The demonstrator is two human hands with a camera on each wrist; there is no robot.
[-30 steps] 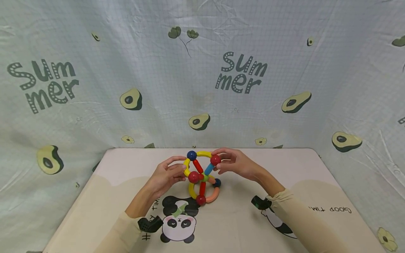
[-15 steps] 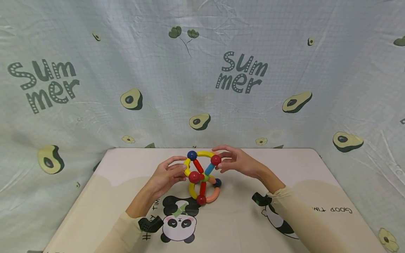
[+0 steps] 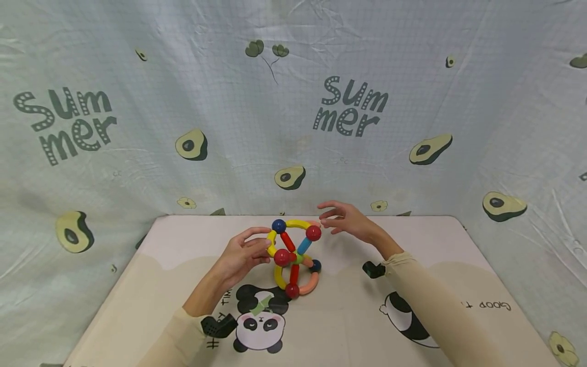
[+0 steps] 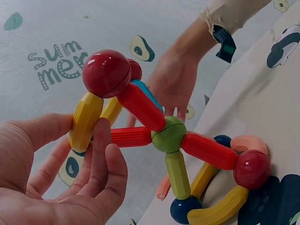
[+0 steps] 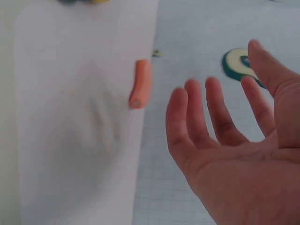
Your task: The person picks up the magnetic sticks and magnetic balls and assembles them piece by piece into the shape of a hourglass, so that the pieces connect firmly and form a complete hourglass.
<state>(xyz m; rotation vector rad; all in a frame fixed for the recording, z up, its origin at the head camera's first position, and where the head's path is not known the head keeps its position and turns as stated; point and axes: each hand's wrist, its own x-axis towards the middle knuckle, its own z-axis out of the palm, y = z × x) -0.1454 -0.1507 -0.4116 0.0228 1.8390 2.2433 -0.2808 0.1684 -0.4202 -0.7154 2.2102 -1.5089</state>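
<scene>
A structure of magnetic rods and balls stands on the table, joined at a green ball [image 4: 168, 134]. Its lower ring of curved yellow and salmon rods rests on the surface. In the left wrist view, my left hand [image 3: 243, 255] pinches a yellow curved rod [image 4: 86, 122] of the upper part between thumb and fingers, just below a large red ball [image 4: 107, 73]. My right hand [image 3: 350, 223] hangs in the air right of the structure, its fingers loosely bent and holding nothing. Near it, a loose salmon curved rod [image 5: 142, 84] lies by the table's far edge.
The light table mat [image 3: 348, 326] carries printed pandas [image 3: 259, 326] and lettering. Behind its far edge hangs a pale curtain [image 3: 229, 102] with avocados and the word "summer". Each wrist wears a dark device, such as the left one [image 3: 218, 326].
My right hand has let go of the structure's upper right red ball and moved up and right, away from it. My left hand and the structure stay nearly still.
</scene>
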